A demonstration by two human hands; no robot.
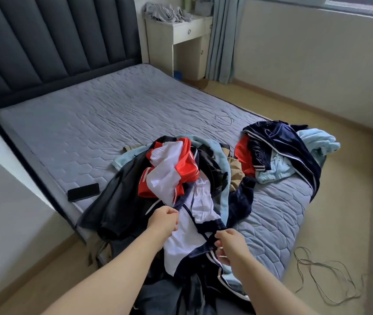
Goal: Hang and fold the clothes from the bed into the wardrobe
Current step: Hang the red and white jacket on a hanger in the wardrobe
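A heap of clothes lies at the foot of the grey mattress: red and white tops, dark garments, pale blue fleece. On top, nearest me, is a navy and white jacket. My left hand pinches its navy edge at the upper left. My right hand grips the navy striped trim lower right. A second pile of navy velvet, red and pale blue clothes sits at the mattress's right edge. The wardrobe is out of view.
A black phone lies on the mattress near its left edge. A dark padded headboard stands behind. A white bedside table with grey cloth on it is by the curtain. A thin cord trails over the floor at right.
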